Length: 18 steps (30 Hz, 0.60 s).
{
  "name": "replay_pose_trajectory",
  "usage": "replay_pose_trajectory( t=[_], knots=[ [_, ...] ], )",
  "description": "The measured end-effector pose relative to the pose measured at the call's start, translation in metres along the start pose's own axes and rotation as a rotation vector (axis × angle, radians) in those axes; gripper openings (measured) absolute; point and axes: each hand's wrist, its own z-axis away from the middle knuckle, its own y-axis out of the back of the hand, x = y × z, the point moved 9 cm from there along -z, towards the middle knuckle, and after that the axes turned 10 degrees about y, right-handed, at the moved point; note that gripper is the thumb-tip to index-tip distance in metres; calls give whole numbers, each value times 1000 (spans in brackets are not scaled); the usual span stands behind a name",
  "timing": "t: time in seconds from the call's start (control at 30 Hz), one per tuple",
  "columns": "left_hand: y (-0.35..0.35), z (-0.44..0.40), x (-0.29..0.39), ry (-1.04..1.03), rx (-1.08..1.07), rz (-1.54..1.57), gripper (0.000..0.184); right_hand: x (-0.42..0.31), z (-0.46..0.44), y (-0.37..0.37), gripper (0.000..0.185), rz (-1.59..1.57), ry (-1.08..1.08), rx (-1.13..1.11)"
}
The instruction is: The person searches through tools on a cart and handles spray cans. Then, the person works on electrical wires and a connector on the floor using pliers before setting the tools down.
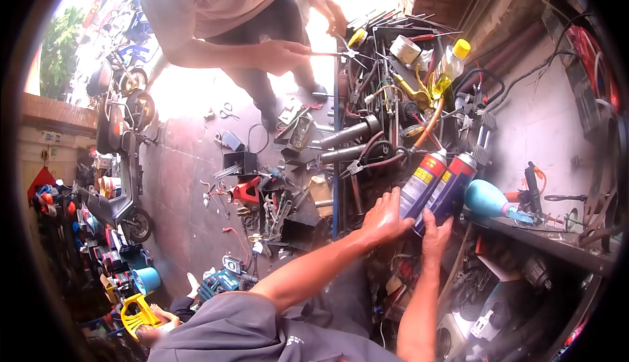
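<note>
Dark blue with a red upper band, the left spray can (424, 184) is held near its lower end by the left hand (388, 216), with fingers laid along its outer side. A matching one, the right spray can (452, 188), is gripped by the right hand (435, 236), with the thumb pressed to the lower body. The grip of each hand is filled by a can, though the far fingers are partly hidden and how firmly they are closed cannot be told.

The two cans are set side by side, roughly parallel, beside the crowded tool rack (335, 198). Their long axes are slanted in the view, with the bases nearest the hands and the tops pointed up and to the right, away from the wrists. The left can is thus reached from its left and below, while the right can is taken from below; neither top is covered by a hand. Whether any weight is borne by a surface beneath cannot be made out.

Just to the right of the right can, a light-blue bottle (483, 198) is seen, nearer to the right hand than to the left
</note>
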Motion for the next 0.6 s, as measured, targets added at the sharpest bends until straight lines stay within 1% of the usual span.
replay_pose_trajectory(
  t=[0.07,0.1,0.17,0.2,0.23,0.27,0.3,0.33,0.37,0.43,0.5,0.57,0.6],
  knots=[
    [6,7,-1,-22,-9,-4,86,16,-1,4,73,79,-32,-11],
    [10,11,-2,-32,-14,-6,86,15,0,7,73,181,32,17],
    [21,19,-3,-92,41,-1,75,10,4,13,75,386,163,76],
    [28,24,-5,-125,71,23,72,-1,8,11,73,425,174,79],
    [34,28,-7,-158,99,47,68,-17,14,11,71,510,259,105],
    [46,31,-10,-187,160,84,60,-32,19,11,70,595,347,134],
    [59,34,-11,-252,215,103,57,-50,26,9,69,677,436,167],
    [79,37,-11,-292,293,114,55,-69,34,1,63,667,512,160],
    [102,37,-10,-330,371,123,53,-84,43,-12,57,613,572,101],
    [150,36,-2,-468,589,20,50,-97,67,-55,55,562,772,-138],
    [193,19,-1,-455,653,-69,48,-101,86,-105,54,372,824,-372],
    [233,5,8,-506,747,-190,53,-91,96,-154,59,395,772,-484],
    [254,-5,13,-508,790,-286,52,-87,96,-171,61,428,764,-484]
  ],
)
